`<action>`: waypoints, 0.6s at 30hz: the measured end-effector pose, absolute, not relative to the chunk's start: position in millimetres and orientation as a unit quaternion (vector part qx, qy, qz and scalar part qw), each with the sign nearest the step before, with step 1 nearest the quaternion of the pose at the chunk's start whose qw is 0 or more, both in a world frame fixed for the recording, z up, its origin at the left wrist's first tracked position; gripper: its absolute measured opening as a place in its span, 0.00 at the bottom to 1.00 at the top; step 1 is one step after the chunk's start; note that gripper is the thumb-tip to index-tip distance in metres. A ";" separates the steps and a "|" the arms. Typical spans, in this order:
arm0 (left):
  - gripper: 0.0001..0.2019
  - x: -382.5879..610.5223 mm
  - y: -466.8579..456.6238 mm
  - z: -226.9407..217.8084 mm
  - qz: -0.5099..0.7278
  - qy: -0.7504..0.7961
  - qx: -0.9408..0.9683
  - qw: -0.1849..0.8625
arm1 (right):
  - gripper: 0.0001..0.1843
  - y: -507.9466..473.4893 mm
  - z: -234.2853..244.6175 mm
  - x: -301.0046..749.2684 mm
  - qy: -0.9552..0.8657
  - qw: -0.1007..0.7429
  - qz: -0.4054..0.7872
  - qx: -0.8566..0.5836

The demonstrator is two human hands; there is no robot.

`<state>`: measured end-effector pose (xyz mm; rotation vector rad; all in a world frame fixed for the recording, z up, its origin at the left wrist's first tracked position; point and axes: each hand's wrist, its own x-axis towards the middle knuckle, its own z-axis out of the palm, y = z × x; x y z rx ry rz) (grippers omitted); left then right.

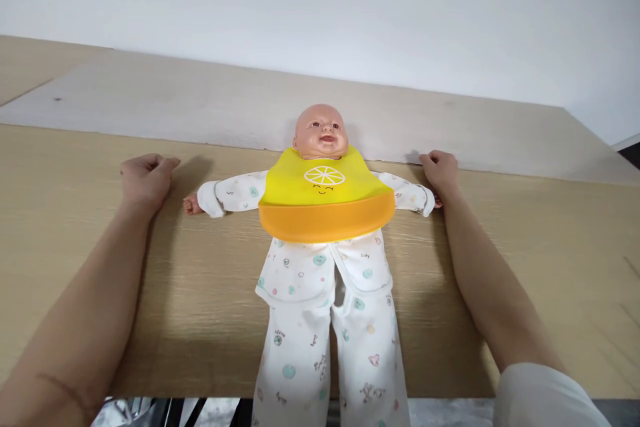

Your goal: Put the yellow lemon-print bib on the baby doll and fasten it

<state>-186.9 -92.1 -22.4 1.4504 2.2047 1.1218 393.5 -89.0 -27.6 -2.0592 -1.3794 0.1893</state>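
Lying face up in the middle of the desk (210, 320), a baby doll (323, 263) in a white printed top and trousers (295, 347). Long axis runs nearly straight away from the person: head toward the wall (320, 13), legs toward the person, crossing the near edge of the desk and leaving view at the bottom. Feet not seen.

On its chest, a yellow bib (327, 195) with a lemon-slice print. Neck end under the chin, orange pocket (327, 221) crosswise over the belly, toward the legs. Neck fastening hidden. Probably laid this way to cover the front, with the pocket below the mouth. Doll's arms spread out to both sides, which seems to keep the bib's front clear.

Left hand (149, 177): grip clenched, nothing seen in it; beside the doll's near fist, apart from it. Right hand (441, 170): also curled up, nothing visible inside; wrist close against the doll's other hand, contact cannot be told. Both seem set down wide so that neither covers the doll.

Farther out: pale grey sleeve (545, 393) on the right arm; pale strip (200, 103) along the far side, behind the doll's shoulders.
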 end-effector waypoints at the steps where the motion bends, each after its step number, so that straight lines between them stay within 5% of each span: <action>1: 0.17 -186.6 -93.0 -21.4 0.389 0.759 0.503 0.138 | 0.13 -88.7 -27.9 393.8 -0.524 0.328 0.073 -0.782; 9: 0.15 -180.0 -95.8 -18.4 0.424 0.758 0.469 0.160 | 0.17 -85.8 -30.1 399.2 -0.491 0.393 0.087 -0.772; 18: 0.03 -151.8 -69.3 9.5 0.588 0.652 0.277 0.390 | 0.25 -72.6 -18.4 399.5 -0.349 0.440 0.256 -0.787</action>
